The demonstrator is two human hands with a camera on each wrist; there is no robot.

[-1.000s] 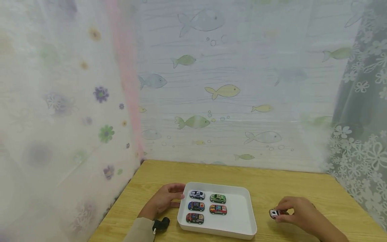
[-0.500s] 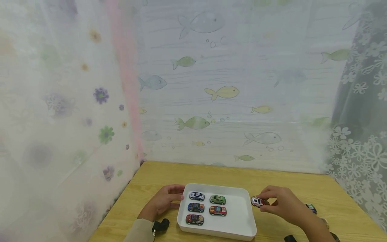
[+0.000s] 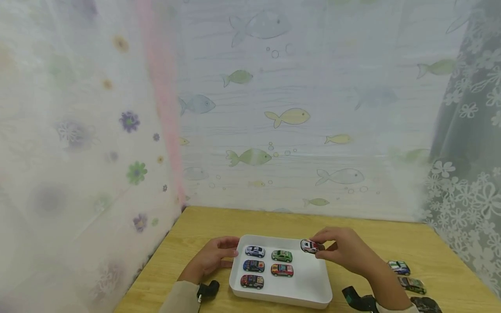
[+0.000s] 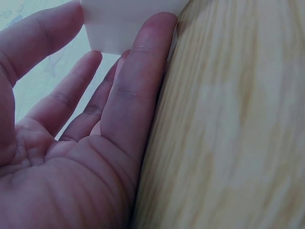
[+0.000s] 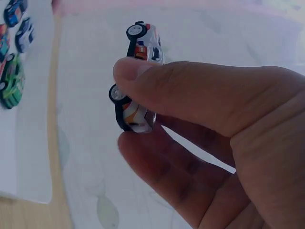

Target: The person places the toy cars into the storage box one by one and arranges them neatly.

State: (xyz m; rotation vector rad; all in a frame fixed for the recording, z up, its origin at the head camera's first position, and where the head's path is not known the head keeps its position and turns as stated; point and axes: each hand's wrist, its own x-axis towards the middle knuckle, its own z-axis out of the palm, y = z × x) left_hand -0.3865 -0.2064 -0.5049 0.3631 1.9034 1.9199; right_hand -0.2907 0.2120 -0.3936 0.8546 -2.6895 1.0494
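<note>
Pinched between the thumb and fingers of the right hand (image 3: 344, 252) is a white toy car (image 3: 309, 246), held in the air over the far right part of the white tray (image 3: 313, 284). Its long axis runs roughly left to right across the tray, level with the counter (image 3: 352, 234), its nose toward the tray's left side; in the right wrist view the same car (image 5: 138, 76) shows its wheels turned to the camera, the thumb lying across its side and the fingers (image 5: 157, 167) curled under it.

Nearest the viewer, three more toy cars (image 3: 411, 284) lie on the counter to the right of that forearm, well apart from the tray.

Inside the tray five cars stand in two columns, all lying crosswise: a red and black car (image 3: 252, 282), a dark blue car (image 3: 254, 266) and a white and blue car (image 3: 255, 251) on the left, a red car (image 3: 282, 270) and a green car (image 3: 282, 256) beside them.

At the tray's left wall the left hand (image 3: 213, 258) rests on the counter, fingers straight and relaxed, their tips (image 4: 152, 43) touching the wall (image 4: 128, 24).

Behind the counter hangs a fish-printed curtain (image 3: 293, 117).
</note>
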